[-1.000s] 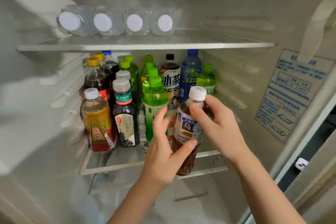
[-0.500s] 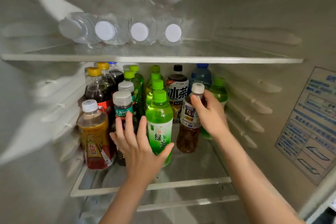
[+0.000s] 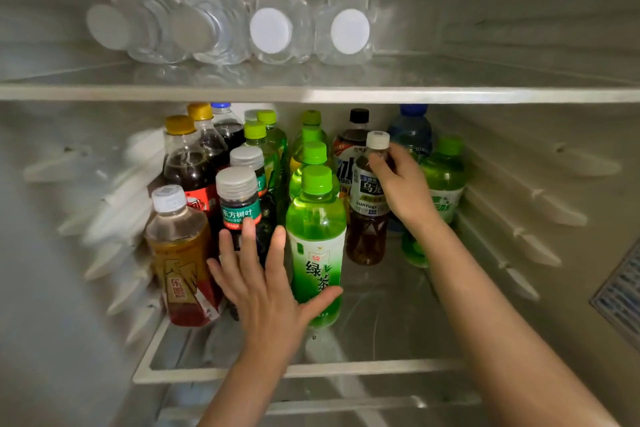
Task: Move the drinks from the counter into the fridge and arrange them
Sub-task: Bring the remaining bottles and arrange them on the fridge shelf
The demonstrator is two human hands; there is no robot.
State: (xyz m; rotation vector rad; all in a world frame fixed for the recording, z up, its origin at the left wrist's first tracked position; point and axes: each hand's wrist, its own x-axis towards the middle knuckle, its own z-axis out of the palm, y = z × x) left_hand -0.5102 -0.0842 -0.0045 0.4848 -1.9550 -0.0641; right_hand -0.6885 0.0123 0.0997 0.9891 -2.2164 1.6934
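Here the brown tea bottle [image 3: 367, 208] with the white cap stands upright on the fridge's lower glass shelf [image 3: 381, 368], and my right hand [image 3: 403, 185] grips it at the shoulder, fingers curled round just under the cap. It sits right of the front green tea bottle [image 3: 316, 243], in front of a black-capped bottle [image 3: 354, 135], with a round green bottle [image 3: 445, 180] just beyond my wrist and a blue-capped bottle [image 3: 411, 130] behind that. My left hand [image 3: 263, 288] is flat and spread, holding nothing: the fingertips rest against the dark bottle with the teal label [image 3: 239, 206] and the thumb lies across the lower front of the green tea bottle. Left of that hand stands an amber bottle [image 3: 180, 253] with a white cap, and behind it are cola bottles with yellow caps [image 3: 188, 156]. More green-capped bottles line up behind the front one. On the upper shelf [image 3: 311, 94] four clear water bottles [image 3: 270, 33] lie on their sides, caps toward me. A printed sticker [image 3: 620, 291] shows on the right wall.
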